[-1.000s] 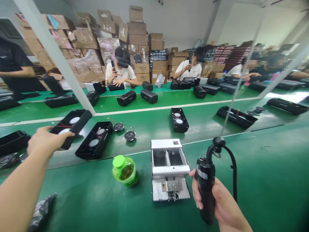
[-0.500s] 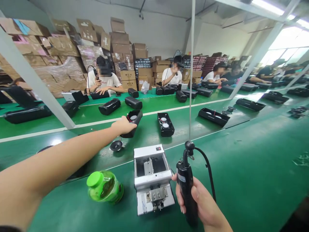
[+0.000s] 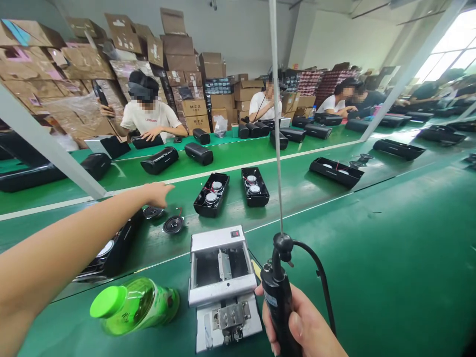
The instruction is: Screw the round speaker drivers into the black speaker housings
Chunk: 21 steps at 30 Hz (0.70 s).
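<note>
My left hand [image 3: 158,194] is over the green conveyor, holding nothing, its index finger stretched out to the right. Just below it lie two loose round speakers, one nearer [image 3: 173,224] and one partly under the hand [image 3: 153,212]. To its right, an open black speaker housing [image 3: 211,195] with two white-backed speakers rests beside a similar housing [image 3: 255,187]. My right hand [image 3: 297,320] grips a black electric screwdriver [image 3: 275,297] upright, its cable looping right. Left of it stands a white metal screw feeder [image 3: 225,287]. Another housing [image 3: 119,245] is partly hidden by my left forearm.
A green-capped bottle [image 3: 137,305] stands left of the feeder. A thin vertical rod [image 3: 277,124] rises behind the screwdriver. Across the conveyor, a person [image 3: 148,116] holds a tool; others sit farther right. More housings [image 3: 336,172] lie along the line.
My left hand has let go of the open housing and moved left, leaving the housing lying on the conveyor. The person opposite has raised a tool. The view has shifted slightly.
</note>
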Motion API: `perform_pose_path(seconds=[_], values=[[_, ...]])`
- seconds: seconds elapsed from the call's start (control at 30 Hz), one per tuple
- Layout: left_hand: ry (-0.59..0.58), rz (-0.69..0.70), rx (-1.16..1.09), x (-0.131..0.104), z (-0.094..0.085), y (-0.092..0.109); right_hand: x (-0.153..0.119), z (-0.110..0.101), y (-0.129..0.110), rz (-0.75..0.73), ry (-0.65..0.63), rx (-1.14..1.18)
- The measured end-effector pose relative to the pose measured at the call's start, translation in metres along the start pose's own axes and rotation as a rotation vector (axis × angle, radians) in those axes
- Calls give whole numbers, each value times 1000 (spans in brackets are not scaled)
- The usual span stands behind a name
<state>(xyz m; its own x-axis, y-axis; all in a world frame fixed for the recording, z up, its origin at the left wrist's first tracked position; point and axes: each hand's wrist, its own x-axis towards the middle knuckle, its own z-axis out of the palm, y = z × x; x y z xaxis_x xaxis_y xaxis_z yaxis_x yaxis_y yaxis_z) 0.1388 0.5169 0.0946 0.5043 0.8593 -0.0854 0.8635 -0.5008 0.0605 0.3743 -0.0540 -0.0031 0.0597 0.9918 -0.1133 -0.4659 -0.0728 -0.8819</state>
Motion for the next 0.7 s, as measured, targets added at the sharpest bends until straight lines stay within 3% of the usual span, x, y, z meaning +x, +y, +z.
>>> perform_pose_path(seconds=[0.07, 0.13, 0.3, 0.57, 0.7], values=[[-86, -7, 51, -19, 6, -26, 0, 2, -2, -3, 2, -17], [-154, 10, 84, -35, 21, -38, 1, 2, 1, -62, -21, -14], [-173, 79, 127, -42, 54, -31, 7, -3, 14, -166, -18, 4], [-225, 138, 143, -29, 31, -39, 8, -4, 12, -184, -1, -12], [-250, 195, 146, -32, 39, -25, 10, -3, 13, -190, 0, -28]])
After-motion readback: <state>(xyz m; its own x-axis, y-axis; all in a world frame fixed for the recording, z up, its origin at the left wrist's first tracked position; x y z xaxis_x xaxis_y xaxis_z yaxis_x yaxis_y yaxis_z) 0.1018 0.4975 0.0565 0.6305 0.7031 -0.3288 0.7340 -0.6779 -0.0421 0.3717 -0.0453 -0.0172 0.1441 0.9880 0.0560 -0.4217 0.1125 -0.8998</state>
